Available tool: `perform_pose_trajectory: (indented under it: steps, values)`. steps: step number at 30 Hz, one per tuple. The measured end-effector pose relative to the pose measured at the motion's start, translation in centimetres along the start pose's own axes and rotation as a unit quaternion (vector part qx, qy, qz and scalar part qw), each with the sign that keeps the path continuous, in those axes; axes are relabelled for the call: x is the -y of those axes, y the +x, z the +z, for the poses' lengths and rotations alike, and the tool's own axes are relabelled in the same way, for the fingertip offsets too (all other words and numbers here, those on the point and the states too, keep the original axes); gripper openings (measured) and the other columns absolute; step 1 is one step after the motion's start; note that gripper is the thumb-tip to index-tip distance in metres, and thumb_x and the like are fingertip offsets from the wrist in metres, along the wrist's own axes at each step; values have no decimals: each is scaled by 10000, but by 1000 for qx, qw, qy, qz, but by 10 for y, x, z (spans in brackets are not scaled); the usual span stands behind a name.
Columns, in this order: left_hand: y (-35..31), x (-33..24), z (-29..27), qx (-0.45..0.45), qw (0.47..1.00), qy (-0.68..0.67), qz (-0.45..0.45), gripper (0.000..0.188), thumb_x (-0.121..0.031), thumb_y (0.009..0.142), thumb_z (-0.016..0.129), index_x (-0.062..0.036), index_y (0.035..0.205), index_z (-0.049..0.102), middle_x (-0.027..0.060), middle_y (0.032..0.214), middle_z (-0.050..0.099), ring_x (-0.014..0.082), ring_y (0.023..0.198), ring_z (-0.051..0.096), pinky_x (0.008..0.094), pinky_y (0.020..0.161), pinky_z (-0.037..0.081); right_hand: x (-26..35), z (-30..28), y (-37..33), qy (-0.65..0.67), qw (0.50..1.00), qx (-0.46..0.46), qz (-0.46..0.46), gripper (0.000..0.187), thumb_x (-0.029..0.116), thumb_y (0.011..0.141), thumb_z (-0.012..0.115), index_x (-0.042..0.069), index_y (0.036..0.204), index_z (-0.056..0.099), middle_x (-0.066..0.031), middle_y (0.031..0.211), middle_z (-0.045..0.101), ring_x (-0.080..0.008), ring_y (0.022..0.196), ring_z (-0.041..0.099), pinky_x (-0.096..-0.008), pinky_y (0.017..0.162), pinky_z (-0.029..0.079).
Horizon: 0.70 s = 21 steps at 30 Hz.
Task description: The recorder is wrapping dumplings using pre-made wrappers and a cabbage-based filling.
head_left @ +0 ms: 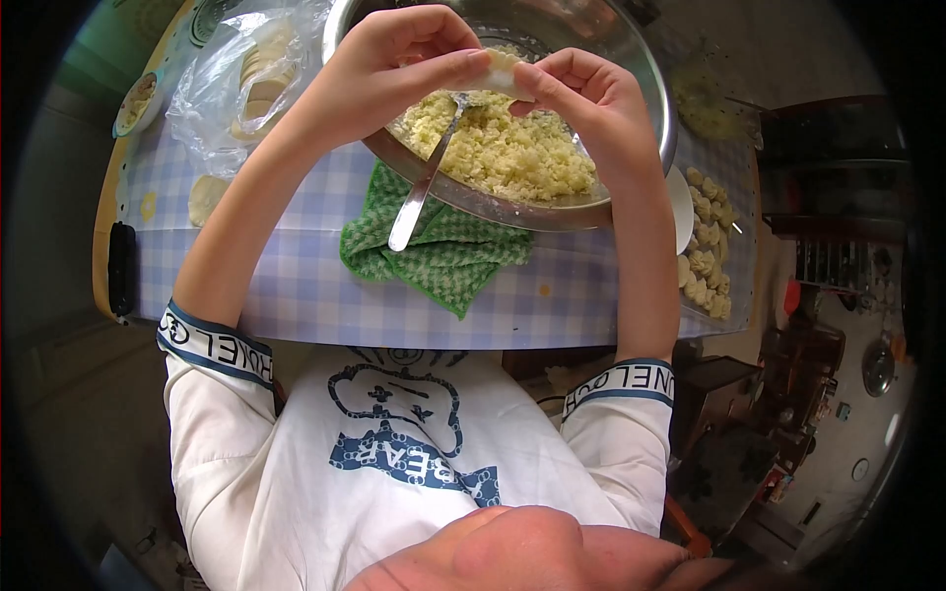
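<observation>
Over a large metal bowl (641, 89), both of my hands hold one pale dumpling (503, 72) by its two ends. My left hand (409, 64) pinches its left end between thumb and fingers. At the right end, my right hand (581, 94) presses the dough with thumb and forefinger. Crumbly yellow-green filling (512, 153) lies in the bowl. A metal spoon (424, 187) rests in it, its handle leaning out over the near rim. Beneath the handle, a crumpled green checked cloth (434, 251) lies against the bowl.
A clear plastic bag (212, 108) of round dough wrappers (264, 84) sits at the far left, with a single wrapper (205, 200) nearer. A small bowl (138, 103) stands at the left edge. Several shaped dumplings (707, 246) lie on the right. A black object (121, 268) is at the left edge.
</observation>
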<state>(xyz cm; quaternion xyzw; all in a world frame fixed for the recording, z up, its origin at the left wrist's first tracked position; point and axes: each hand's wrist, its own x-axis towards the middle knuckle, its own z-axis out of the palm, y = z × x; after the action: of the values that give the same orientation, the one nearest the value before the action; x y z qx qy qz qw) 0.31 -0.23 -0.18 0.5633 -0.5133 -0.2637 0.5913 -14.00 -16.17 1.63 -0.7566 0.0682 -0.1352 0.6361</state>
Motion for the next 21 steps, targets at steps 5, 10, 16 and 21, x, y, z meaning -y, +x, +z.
perform_pose_trajectory:
  steps: [5, 10, 16, 21]
  values:
    - [0, 0, 1, 1, 1000, 3, 5, 157, -124, 880, 569, 15, 953, 564, 20, 872, 570, 64, 830, 548, 205, 727, 448, 0, 0, 0, -9, 1000, 1, -6, 159, 173, 826, 646, 20, 866, 622, -50, 782, 646, -120, 709, 632, -231, 694, 489]
    - [-1, 0, 2, 5, 1000, -2, 8, 157, -121, 876, 575, 15, 954, 562, 21, 873, 570, 66, 842, 551, 208, 745, 454, 3, 4, 0, 54, 998, 14, -11, 205, 154, 826, 640, -23, 927, 622, -96, 828, 649, -147, 724, 638, -243, 691, 503]
    - [0, -3, 2, 14, 1000, 24, -1, 162, -119, 874, 576, 20, 955, 557, 23, 876, 570, 65, 840, 551, 208, 754, 456, 2, 1, 0, 15, 1000, 12, -13, 192, 128, 826, 631, -27, 939, 617, -98, 833, 648, -148, 731, 638, -246, 700, 506]
    - [-1, -2, 2, 13, 1000, 15, -2, 166, -123, 874, 577, 23, 951, 557, 24, 873, 571, 62, 839, 550, 205, 745, 455, 1, 2, 0, 22, 1000, 11, -11, 196, 132, 832, 627, -31, 939, 610, -100, 840, 646, -153, 737, 640, -248, 708, 509]
